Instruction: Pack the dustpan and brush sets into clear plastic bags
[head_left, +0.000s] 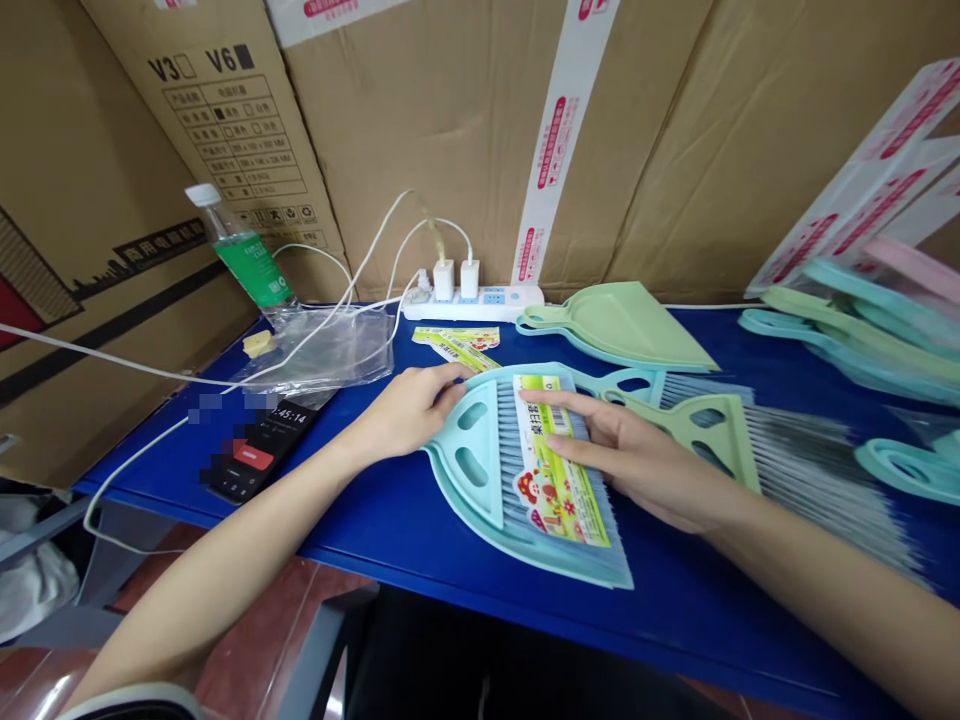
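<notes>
My left hand (409,410) sits with its fingers curled lightly over the top edge of a pale teal plastic dustpan (525,545); I cannot tell if it is gripping or only touching. My right hand (622,455) lies open and nearly flat, its fingertips (540,405) on a yellow-green paper label with a barcode (555,470). The label lies across the grey bristles of a teal-headed broom (474,450) nested in that dustpan, which sits at my 12 o'clock on a blue table (375,530).

At 1 o'clock, a mint-green plastic broom (709,440) lies beside my right hand, and a mint-green dustpan (622,325) lies beyond it. More teal and green dustpans (847,320) are stacked at 2 o'clock. At 11 o'clock are a black phone (259,450), a clear plastic bag (315,350) and a white power strip (472,303).
</notes>
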